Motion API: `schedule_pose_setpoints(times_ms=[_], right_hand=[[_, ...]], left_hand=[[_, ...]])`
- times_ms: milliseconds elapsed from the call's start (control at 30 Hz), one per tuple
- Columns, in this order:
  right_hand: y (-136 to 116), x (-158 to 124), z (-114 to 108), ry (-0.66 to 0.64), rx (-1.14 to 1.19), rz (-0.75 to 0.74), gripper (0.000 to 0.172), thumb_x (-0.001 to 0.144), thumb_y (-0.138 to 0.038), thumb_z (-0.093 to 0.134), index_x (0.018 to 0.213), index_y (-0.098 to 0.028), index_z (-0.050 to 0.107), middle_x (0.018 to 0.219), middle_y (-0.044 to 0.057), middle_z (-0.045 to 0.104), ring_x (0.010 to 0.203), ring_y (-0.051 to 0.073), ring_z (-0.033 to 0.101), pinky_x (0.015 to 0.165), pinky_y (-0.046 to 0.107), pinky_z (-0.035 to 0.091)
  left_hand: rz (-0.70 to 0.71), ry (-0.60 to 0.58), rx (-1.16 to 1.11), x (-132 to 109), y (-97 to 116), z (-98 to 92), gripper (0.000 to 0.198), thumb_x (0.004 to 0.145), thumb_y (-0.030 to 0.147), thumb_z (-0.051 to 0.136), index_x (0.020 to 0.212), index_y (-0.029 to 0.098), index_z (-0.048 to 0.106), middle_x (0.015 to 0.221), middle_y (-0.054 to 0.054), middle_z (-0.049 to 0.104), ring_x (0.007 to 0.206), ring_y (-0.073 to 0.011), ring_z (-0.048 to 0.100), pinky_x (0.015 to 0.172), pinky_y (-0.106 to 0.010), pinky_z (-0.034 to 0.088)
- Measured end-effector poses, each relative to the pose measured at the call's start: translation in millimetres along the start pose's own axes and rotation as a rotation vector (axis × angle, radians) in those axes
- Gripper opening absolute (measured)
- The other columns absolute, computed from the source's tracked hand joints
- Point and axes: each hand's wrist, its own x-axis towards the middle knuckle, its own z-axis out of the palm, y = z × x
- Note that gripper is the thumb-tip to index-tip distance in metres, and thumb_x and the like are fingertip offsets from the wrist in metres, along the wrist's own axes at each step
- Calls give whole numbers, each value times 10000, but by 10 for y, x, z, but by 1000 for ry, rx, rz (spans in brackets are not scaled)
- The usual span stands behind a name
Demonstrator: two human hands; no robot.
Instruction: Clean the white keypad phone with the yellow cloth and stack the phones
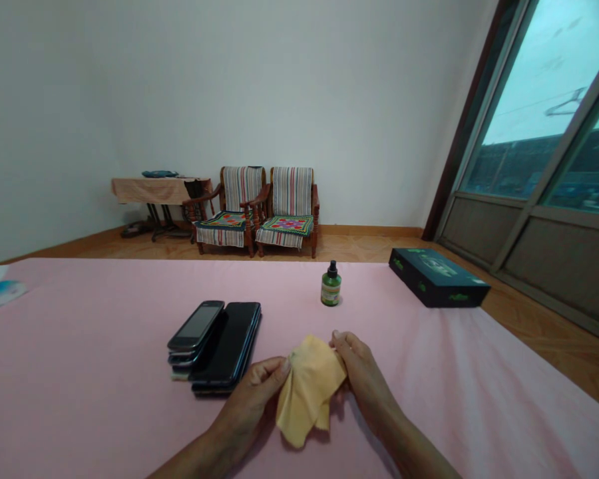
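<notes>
A crumpled yellow cloth (310,386) is held up between my two hands, just above the pink cover. My left hand (252,396) pinches its left side between thumb and fingers. On the opposite side, my right hand (362,372) grips the cloth's edge, with some fingers hidden behind it. Left of the cloth lie two stacks of phones: smaller ones with a grey-screened phone (198,324) on top, and larger ones topped by a black phone (228,342). Beyond the cloth, a small green bottle (331,287) with a black top stands upright.
The pink cover (104,319) spreads over the whole surface. A flat black box (436,276) with green marks lies at the far right edge. At the far left is a white and blue packet (0,293). Two wooden chairs (287,206) and a small table (154,191) stand by the wall.
</notes>
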Motion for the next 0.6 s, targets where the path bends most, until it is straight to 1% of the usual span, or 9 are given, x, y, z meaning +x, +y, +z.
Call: schedule_pose_setpoints(times_ms=[100, 233, 333, 433, 533, 600], right_hand=[[28, 9, 1, -61, -5, 57, 471, 767, -690, 449, 752, -220, 451, 443, -51, 516, 295, 135, 492, 293, 224, 363], [72, 33, 8, -66, -60, 24, 417, 761, -611, 501, 792, -197, 467, 491, -31, 575, 300, 149, 541, 295, 233, 413], [83, 49, -9, -50, -124, -39, 345, 717, -485, 588, 858, -183, 499, 495, -60, 561, 281, 143, 522, 279, 223, 389], [69, 56, -50, 0, -194, -133, 268, 711, -384, 597, 873, -179, 542, 485, -77, 526, 283, 114, 477, 286, 202, 336], [48, 60, -107, 44, -244, -239, 212, 748, -344, 577, 874, -175, 591, 514, -54, 538, 384, 108, 505, 368, 198, 360], [40, 69, -144, 62, -266, -309, 233, 789, -359, 548, 904, -168, 612, 554, -29, 563, 450, 125, 530, 417, 212, 390]], left_hand=[[14, -11, -24, 3, 14, 12, 340, 770, 405, 735, 908, 94, 736, 747, -110, 733, 621, -193, 664, 637, -277, 498], [17, -15, -20, 3, 4, 16, 360, 771, 411, 730, 931, 88, 730, 767, -126, 738, 634, -225, 681, 643, -315, 518], [12, -9, -4, 8, -6, 17, 385, 771, 439, 721, 922, 85, 725, 753, -130, 733, 637, -243, 686, 634, -331, 522], [27, 59, 13, 4, -2, 41, 377, 724, 450, 759, 851, 96, 724, 735, -104, 726, 601, -201, 662, 599, -282, 501], [27, 81, 71, -23, 6, 81, 392, 696, 478, 771, 761, 97, 710, 672, -79, 699, 561, -168, 625, 555, -244, 465], [6, 65, 104, -48, 7, 101, 420, 695, 513, 758, 717, 99, 691, 623, -64, 668, 551, -169, 610, 539, -244, 452]])
